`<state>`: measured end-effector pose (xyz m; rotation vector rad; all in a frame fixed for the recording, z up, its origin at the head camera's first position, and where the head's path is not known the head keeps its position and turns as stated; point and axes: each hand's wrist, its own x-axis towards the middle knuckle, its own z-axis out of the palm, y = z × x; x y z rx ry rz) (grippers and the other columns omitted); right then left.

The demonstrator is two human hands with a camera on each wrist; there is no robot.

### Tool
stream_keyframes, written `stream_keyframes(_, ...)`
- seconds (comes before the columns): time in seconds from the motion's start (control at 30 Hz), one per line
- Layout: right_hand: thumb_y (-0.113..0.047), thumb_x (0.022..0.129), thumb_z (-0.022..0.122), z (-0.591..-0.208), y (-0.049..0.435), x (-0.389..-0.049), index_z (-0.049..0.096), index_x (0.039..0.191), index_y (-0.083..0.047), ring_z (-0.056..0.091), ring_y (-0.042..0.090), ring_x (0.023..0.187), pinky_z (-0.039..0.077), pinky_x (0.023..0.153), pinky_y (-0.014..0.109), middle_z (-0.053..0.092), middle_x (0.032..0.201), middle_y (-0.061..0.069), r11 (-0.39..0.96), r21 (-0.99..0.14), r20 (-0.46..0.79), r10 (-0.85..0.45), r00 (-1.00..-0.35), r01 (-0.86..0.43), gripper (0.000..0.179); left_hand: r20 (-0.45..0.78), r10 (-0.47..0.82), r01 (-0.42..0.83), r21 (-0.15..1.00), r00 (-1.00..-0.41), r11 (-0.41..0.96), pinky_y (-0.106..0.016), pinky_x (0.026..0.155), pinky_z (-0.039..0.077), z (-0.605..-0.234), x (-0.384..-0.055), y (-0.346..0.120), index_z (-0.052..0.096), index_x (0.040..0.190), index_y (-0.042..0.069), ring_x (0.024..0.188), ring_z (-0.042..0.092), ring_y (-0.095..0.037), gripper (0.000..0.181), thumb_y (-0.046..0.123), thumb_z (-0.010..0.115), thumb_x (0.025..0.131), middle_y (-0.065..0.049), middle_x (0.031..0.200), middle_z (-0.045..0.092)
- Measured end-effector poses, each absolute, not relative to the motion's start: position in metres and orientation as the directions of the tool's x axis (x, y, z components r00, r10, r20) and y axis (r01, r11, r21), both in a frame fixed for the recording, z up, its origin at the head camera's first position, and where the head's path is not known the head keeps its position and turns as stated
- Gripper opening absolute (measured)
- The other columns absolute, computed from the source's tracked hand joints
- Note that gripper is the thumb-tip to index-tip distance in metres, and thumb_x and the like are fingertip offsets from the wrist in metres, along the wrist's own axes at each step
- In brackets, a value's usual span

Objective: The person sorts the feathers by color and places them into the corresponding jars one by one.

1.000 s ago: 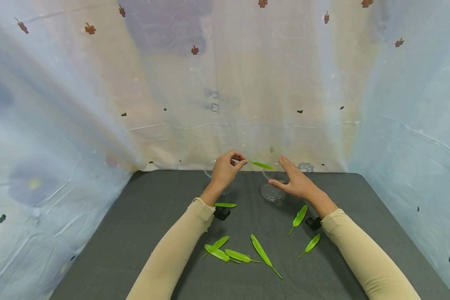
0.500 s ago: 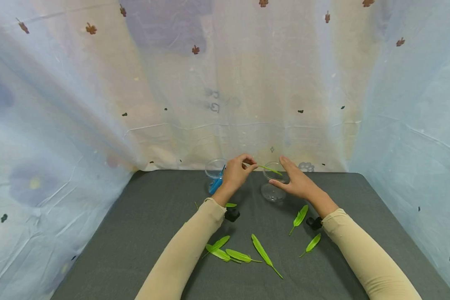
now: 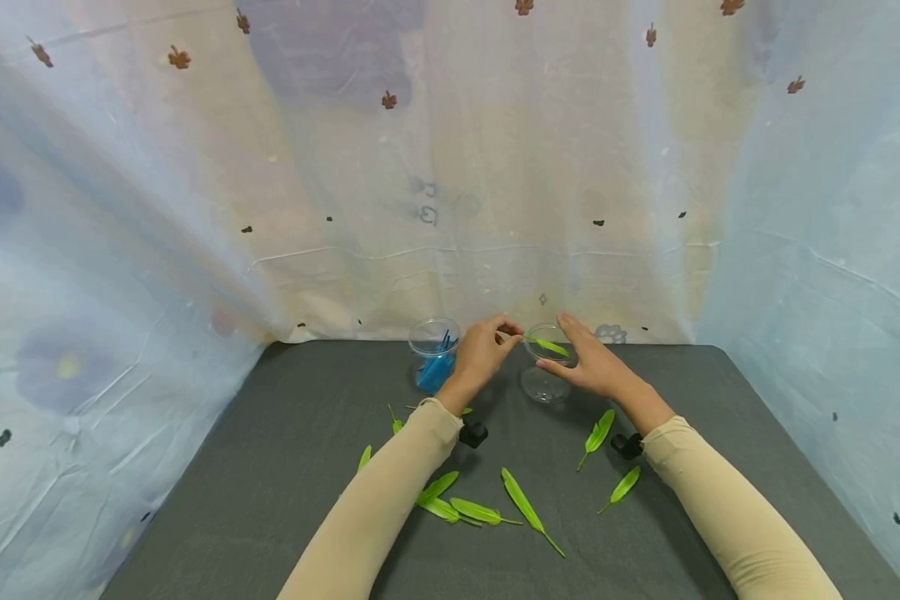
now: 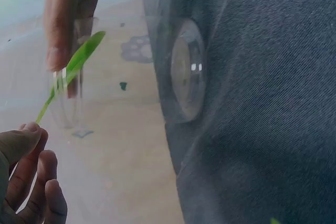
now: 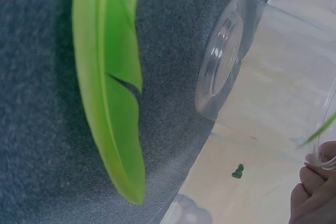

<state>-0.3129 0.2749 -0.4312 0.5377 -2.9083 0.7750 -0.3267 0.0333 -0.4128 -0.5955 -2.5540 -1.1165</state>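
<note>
My left hand (image 3: 487, 354) pinches a green feather (image 3: 551, 347) by its quill, between thumb and index finger (image 4: 21, 141). The feather slants across the mouth of a clear plastic cup (image 3: 544, 385); how far its tip dips inside, I cannot tell. My right hand (image 3: 594, 363) holds that cup near the rim, thumb in front and fingers behind. Curled fingers (image 5: 310, 195) of this hand show at the rim in the right wrist view. The cup stands upright on the grey cloth.
Left of my left hand stands another clear cup (image 3: 433, 335) with blue pieces (image 3: 437, 371) inside. Several green feathers (image 3: 521, 500) lie loose on the grey table (image 3: 270, 500), some partly under the left sleeve. A patterned curtain (image 3: 495, 167) hangs behind.
My left hand has moved right with the feather, bringing it from beside the cup to across its mouth. The cup with blue pieces has come into fuller view. My right hand stays put.
</note>
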Motion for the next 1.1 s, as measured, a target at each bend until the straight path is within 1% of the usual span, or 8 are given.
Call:
stream_keyframes(0.13,-0.067,0.1,0.065,-0.433,0.276,-0.313,0.009,0.173,-0.006,0.008,0.046,0.164,0.02,0.124,0.074,0.005,0.18,0.019,0.812,-0.463,0.173,-0.311,-0.935,-0.355,0.11,0.42,0.266,0.487,0.616,-0.868,0.619,-0.026,0.069,0.059,-0.416,-0.325,0.039,0.08,0.111,0.022,0.087,0.073,-0.011,0.01,0.026,0.076,0.103,0.005,0.112,0.079)
stream_keyframes(0.43,-0.069,0.099,0.065,-0.437,0.277,-0.314,0.009,0.173,-0.006,0.007,0.047,0.164,0.021,0.124,0.075,0.005,0.18,0.02,0.814,-0.466,0.161,-0.309,-0.938,-0.348,0.113,0.419,0.277,0.496,0.626,-0.865,0.602,-0.026,0.066,0.058,-0.425,-0.323,0.042,0.079,0.11,0.022,0.085,0.072,-0.01,0.009,0.027,0.077,0.102,0.005,0.113,0.078)
stream_keyframes(0.5,-0.07,0.099,0.065,-0.437,0.277,-0.315,0.009,0.173,-0.006,0.007,0.047,0.164,0.021,0.124,0.075,0.005,0.18,0.02,0.814,-0.466,0.16,-0.308,-0.938,-0.347,0.113,0.426,0.277,0.502,0.632,-0.861,0.59,-0.026,0.068,0.059,-0.425,-0.324,0.042,0.079,0.113,0.021,0.086,0.072,-0.011,0.012,0.025,0.077,0.102,0.004,0.114,0.077)
stream_keyframes(0.6,-0.071,0.098,0.065,-0.436,0.277,-0.316,0.008,0.173,-0.007,0.007,0.045,0.164,0.022,0.124,0.075,0.004,0.18,0.019,0.814,-0.469,0.157,-0.305,-0.939,-0.343,0.114,0.434,0.277,0.51,0.639,-0.857,0.575,-0.027,0.068,0.058,-0.426,-0.326,0.041,0.077,0.121,0.019,0.085,0.071,-0.012,0.02,0.023,0.078,0.102,0.004,0.113,0.078)
stream_keyframes(0.7,-0.072,0.098,0.065,-0.435,0.277,-0.317,0.008,0.173,-0.006,0.007,0.046,0.164,0.021,0.123,0.075,0.004,0.18,0.019,0.815,-0.466,0.155,-0.307,-0.939,-0.344,0.115,0.438,0.274,0.511,0.637,-0.856,0.577,-0.025,0.066,0.056,-0.427,-0.327,0.038,0.073,0.128,0.021,0.083,0.07,-0.011,0.027,0.025,0.078,0.101,0.005,0.112,0.078)
stream_keyframes(0.77,-0.072,0.097,0.065,-0.434,0.277,-0.317,0.008,0.174,-0.007,0.007,0.045,0.164,0.021,0.124,0.075,0.003,0.18,0.018,0.816,-0.466,0.153,-0.306,-0.94,-0.341,0.115,0.435,0.273,0.508,0.637,-0.858,0.579,-0.024,0.064,0.055,-0.427,-0.327,0.037,0.072,0.129,0.023,0.082,0.069,-0.011,0.028,0.026,0.078,0.102,0.004,0.111,0.078)
stream_keyframes(0.93,-0.071,0.098,0.065,-0.433,0.277,-0.315,0.008,0.174,-0.007,0.009,0.044,0.165,0.023,0.124,0.074,0.004,0.18,0.018,0.818,-0.462,0.157,-0.306,-0.939,-0.343,0.114,0.413,0.284,0.497,0.642,-0.865,0.584,-0.024,0.064,0.054,-0.429,-0.324,0.03,0.075,0.12,0.022,0.082,0.067,-0.01,0.018,0.026,0.076,0.103,0.005,0.109,0.076)
stream_keyframes(1.1,-0.072,0.097,0.065,-0.433,0.276,-0.315,0.009,0.173,-0.007,0.01,0.045,0.164,0.023,0.124,0.074,0.005,0.18,0.018,0.82,-0.459,0.162,-0.301,-0.94,-0.342,0.115,0.378,0.337,0.505,0.593,-0.862,0.626,-0.028,0.071,0.055,-0.433,-0.319,0.018,0.078,0.113,0.021,0.084,0.065,-0.01,0.012,0.027,0.075,0.104,0.006,0.108,0.076)
